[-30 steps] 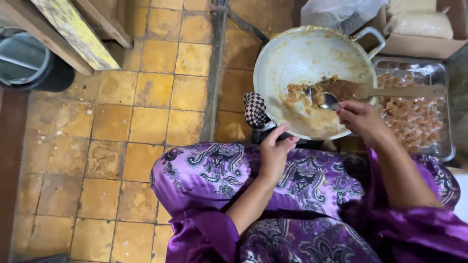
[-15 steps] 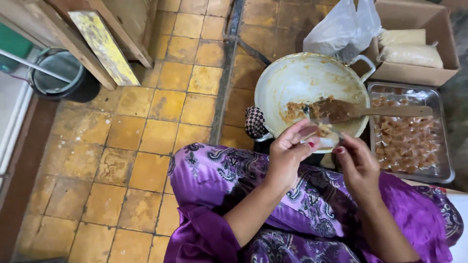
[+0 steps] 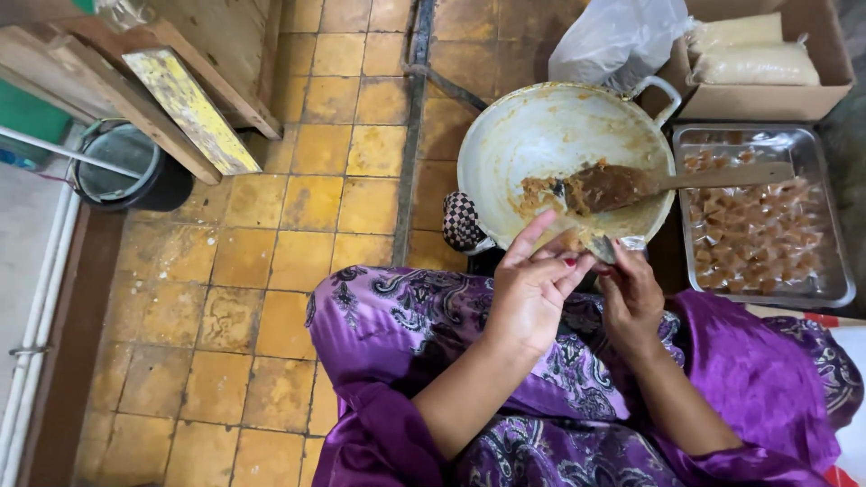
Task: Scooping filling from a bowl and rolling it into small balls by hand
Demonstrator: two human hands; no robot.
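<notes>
You sit low over a worn yellow tile floor, purple patterned cloth across your lap. Your left hand and right hand meet at the near rim of a pale wok, fingers pinching a small clear-wrapped piece between them. Wooden spatula rests in the brown paste. Metal tray of wrapped sweets right of the wok; cardboard box behind; dark bucket far left.

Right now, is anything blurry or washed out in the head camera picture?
Head view: mostly sharp, soft even light; pale glare on the pan and plastic bag; straight lines bow toward the edges; both hands are clear, the scrap between their fingers too small to identify.
</notes>
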